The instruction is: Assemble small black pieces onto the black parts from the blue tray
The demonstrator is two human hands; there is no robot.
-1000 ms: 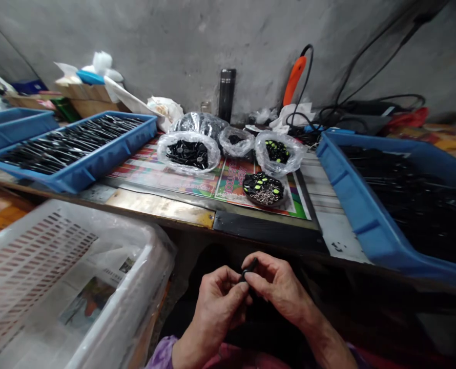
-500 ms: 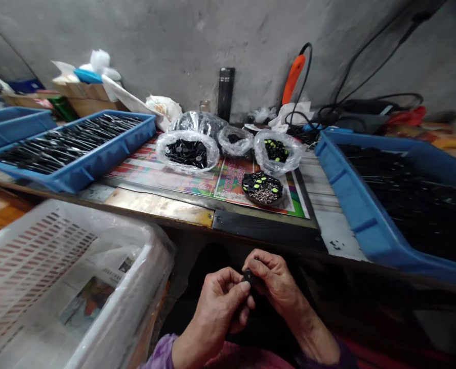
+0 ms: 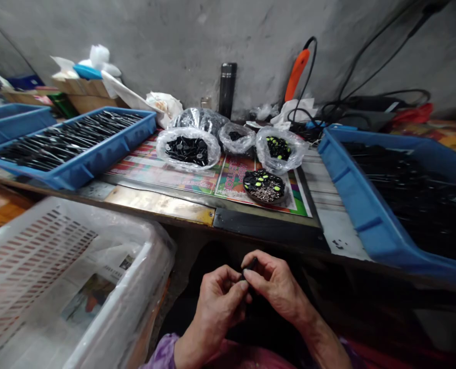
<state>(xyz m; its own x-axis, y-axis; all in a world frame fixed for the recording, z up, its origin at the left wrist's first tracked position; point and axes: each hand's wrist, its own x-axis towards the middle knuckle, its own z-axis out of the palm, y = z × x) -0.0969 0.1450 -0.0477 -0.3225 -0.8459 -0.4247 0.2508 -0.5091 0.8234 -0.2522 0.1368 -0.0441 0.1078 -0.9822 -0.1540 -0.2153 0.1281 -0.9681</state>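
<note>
Left hand [image 3: 218,307] and right hand [image 3: 277,292] are pinched together on a small black piece [image 3: 250,267], held at the fingertips in the dark space near of the surface [image 3: 268,228]. My read: a fumbled grip could drop it into that darkness, where I would lose sight of it. Beyond, under the shallow bowl [image 3: 264,186] of black and green-spotted pieces, the printed sheet [image 3: 235,182] shows large lettering, but I cannot read it reliably.

Printed mat [image 3: 235,187] | large lettering, partly hidden, unreadable | newspaper [image 3: 97,287] | print too small
</note>
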